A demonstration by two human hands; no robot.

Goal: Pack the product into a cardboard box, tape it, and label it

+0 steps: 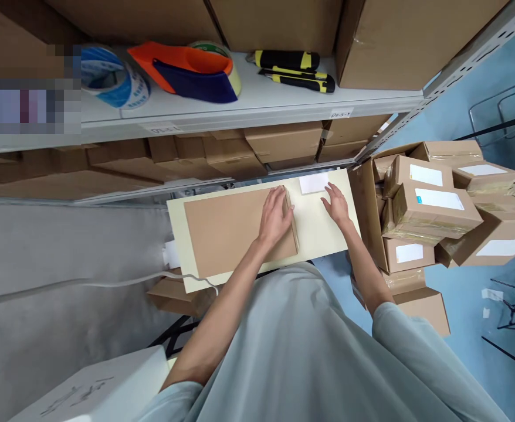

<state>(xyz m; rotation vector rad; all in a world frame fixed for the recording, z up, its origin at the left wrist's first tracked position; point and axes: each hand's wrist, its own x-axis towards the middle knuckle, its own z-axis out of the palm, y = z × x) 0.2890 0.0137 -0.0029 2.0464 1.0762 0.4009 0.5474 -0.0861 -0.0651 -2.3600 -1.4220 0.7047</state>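
Observation:
A flat brown cardboard piece (pixel 226 228), perhaps a folded carton, lies on a narrow cream tabletop (pixel 323 228). My left hand (pixel 275 215) rests on its right end with the fingers stretched out. Close to the table's far right corner, my right hand (pixel 337 205) has its fingers apart and grips nothing. Its fingertips are beside a white rectangular label or paper stack (pixel 314 183); whether they touch it I cannot tell.
Beyond the table, a metal shelf (pixel 284 105) carries an orange-and-blue tape dispenser (pixel 191 70), a blue tape roll (pixel 112 79) and yellow-black utility knives (pixel 295 67). Labelled, taped cartons (pixel 433 211) fill a big box at right. A pale cable (pixel 108 283) runs in from the left.

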